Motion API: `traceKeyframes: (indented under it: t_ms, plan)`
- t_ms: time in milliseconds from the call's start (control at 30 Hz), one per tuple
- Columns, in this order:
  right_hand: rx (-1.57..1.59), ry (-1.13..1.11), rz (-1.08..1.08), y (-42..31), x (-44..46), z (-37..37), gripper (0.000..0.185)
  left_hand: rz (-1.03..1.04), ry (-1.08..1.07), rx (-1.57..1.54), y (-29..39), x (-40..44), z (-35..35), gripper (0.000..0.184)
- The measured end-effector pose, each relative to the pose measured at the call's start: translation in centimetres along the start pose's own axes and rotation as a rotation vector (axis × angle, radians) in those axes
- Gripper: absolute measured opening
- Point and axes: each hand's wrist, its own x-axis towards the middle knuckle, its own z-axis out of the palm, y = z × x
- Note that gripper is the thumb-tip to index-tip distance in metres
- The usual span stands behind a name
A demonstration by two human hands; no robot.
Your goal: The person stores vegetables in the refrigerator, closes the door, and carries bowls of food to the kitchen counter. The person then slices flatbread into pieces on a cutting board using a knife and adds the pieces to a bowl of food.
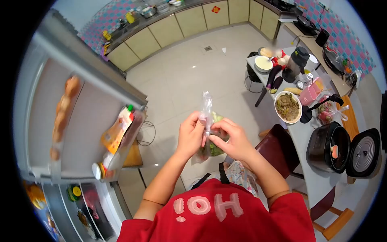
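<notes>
Clear plastic bag of green vegetables (pixel 215 151): upright in front of the red shirt (pixel 217 213), over the floor (pixel 177 88), its gathered neck (pixel 207 103) rising above the fingers.
Left hand (pixel 190 135): curled closed around the side of the neck, thumb and fingers gripping the plastic.
Right hand (pixel 235 139): partly curled, thumb and index finger pinching the plastic just beside the left hand, palm not visible.
Refrigerator door (pixel 84 109): swung open on the left; its racks bear a row of eggs (pixel 62 109), an orange-and-white pouch with a green cap (pixel 118 129) and a lidded jar (pixel 98 171).
Chair (pixel 275 149): dark red, between the right forearm and the table.
Table (pixel 297 139): along the right, apart from the hands, with a white bowl of cooked food (pixel 288 107), dark eggplants (pixel 274 76), a thermos jug (pixel 296 64) and a bowl of pale yellow contents (pixel 264 63).
Rice cooker (pixel 328 147): at the table's near part, lid (pixel 364 153) tipped open.
Cabinets (pixel 189 30): across the far side, below the counter.
</notes>
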Motion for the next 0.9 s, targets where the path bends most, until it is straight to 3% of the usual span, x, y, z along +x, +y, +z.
traceKeyframes:
  t_ms: [133,300,367,433,500,533,633,700,833,900]
  plan:
    - [0.039,-0.036,-0.039,-2.3,-1.7,4.6,0.005,-0.077,0.003,-0.148,1.3,-5.5,-3.8,0.019]
    - [0.081,-0.053,-0.031,-5.0,-4.0,9.0,0.006,-0.004,0.009,-0.18,0.6,-12.6,-7.5,0.025]
    - [0.029,-0.038,-0.031,-6.3,-5.3,10.2,0.006,0.102,0.191,-0.156,1.5,-15.3,-7.0,0.029]
    - [0.012,-0.029,-0.076,-7.4,-6.6,11.3,0.005,0.16,0.306,-0.069,0.9,-17.2,-7.3,0.033]
    - [0.003,-0.005,-0.121,-7.9,-7.3,12.2,0.004,0.09,0.44,0.346,1.7,-18.9,-7.5,0.026]
    - [-0.053,0.033,-0.187,-8.0,-7.6,12.6,0.005,0.088,0.442,0.354,1.6,-19.3,-7.6,0.026]
    - [-0.13,0.094,-0.327,-7.5,-8.0,13.6,0.007,0.132,0.356,0.264,0.9,-19.5,-7.3,0.017]
    - [-0.15,0.116,-0.404,-7.3,-7.9,13.6,0.009,0.107,0.388,-0.049,0.5,-19.1,-7.3,0.009]
    - [0.01,-0.048,-0.236,-7.2,-7.1,11.8,0.009,0.104,0.458,-0.09,-0.4,-18.9,-7.0,0.008]
    - [0.114,-0.118,-0.182,-7.1,-6.4,11.0,0.009,0.139,0.436,-0.284,-0.4,-18.4,-6.8,0.01]
